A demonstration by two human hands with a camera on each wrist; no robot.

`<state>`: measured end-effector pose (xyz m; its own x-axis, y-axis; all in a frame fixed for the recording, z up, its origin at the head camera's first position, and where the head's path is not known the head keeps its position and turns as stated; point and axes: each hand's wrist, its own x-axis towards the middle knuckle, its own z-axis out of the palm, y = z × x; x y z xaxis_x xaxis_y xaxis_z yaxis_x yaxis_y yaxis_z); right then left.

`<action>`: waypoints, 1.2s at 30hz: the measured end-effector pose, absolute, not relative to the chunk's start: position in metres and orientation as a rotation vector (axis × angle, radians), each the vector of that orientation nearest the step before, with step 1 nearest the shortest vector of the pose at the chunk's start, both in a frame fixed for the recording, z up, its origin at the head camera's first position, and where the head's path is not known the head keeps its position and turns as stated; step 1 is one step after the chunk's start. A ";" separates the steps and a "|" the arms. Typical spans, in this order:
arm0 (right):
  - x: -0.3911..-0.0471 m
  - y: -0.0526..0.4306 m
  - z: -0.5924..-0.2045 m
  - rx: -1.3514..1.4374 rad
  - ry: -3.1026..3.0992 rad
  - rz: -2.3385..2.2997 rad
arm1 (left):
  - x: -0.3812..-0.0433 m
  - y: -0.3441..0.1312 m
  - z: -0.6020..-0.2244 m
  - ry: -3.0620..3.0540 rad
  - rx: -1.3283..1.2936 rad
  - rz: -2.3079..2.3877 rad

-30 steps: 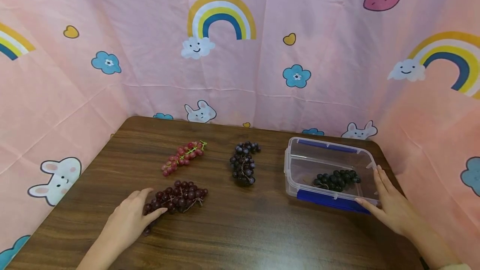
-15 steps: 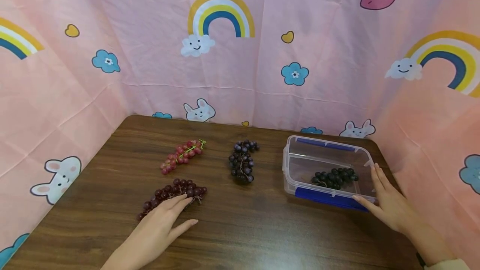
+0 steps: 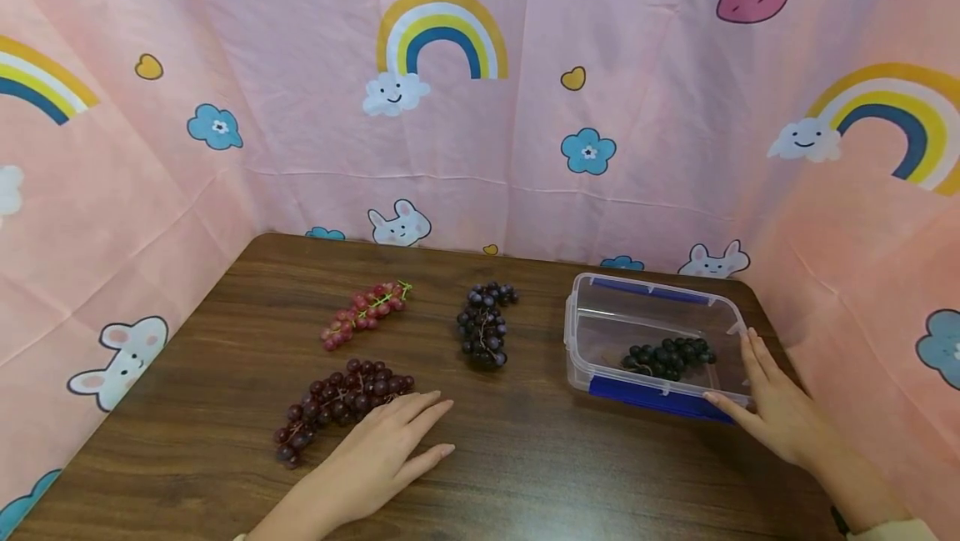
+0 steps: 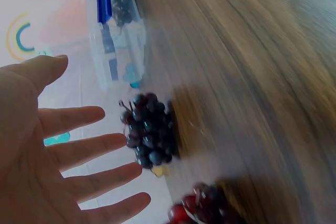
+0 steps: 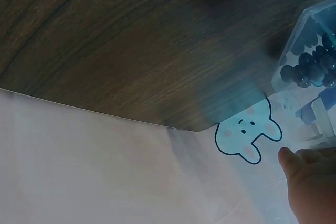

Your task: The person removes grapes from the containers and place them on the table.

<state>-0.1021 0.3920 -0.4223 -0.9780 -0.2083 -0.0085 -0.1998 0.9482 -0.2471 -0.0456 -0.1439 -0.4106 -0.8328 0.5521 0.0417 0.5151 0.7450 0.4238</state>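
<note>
My left hand (image 3: 382, 453) hovers over the near side of the table, its fingers spread and holding nothing. Just left of it lies a bunch of dark red grapes (image 3: 341, 398), its right end partly hidden behind the fingers. Farther back are a bunch of black grapes (image 3: 482, 326) and a smaller bunch of light red grapes (image 3: 365, 313). At the right, my right hand (image 3: 780, 408) rests with straight fingers against the right end of a clear plastic box (image 3: 573, 341) with blue clips. Inside the box lies a bunch of dark green grapes (image 3: 667, 358).
A brown wooden table (image 3: 525, 474) bears everything. Pink printed cloth (image 3: 465, 132) hangs behind it and along both sides. The right wrist view shows the table's edge against the cloth.
My left hand has moved right, from the left end of the dark red grapes past their front to their right end. The right hand stays at the box.
</note>
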 end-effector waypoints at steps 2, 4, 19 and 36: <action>-0.102 0.393 -0.423 -0.326 3.067 -0.385 | -0.048 -0.135 -0.411 2.843 0.901 0.649; -0.101 0.394 -0.424 -0.332 3.071 -0.377 | -0.051 -0.126 -0.410 2.839 0.935 0.640; -0.104 0.397 -0.425 -0.344 3.063 -0.413 | -0.088 -0.047 -0.395 2.826 1.208 0.432; -0.103 0.397 -0.425 -0.402 3.087 -0.440 | -0.138 0.036 -0.372 2.762 1.367 0.213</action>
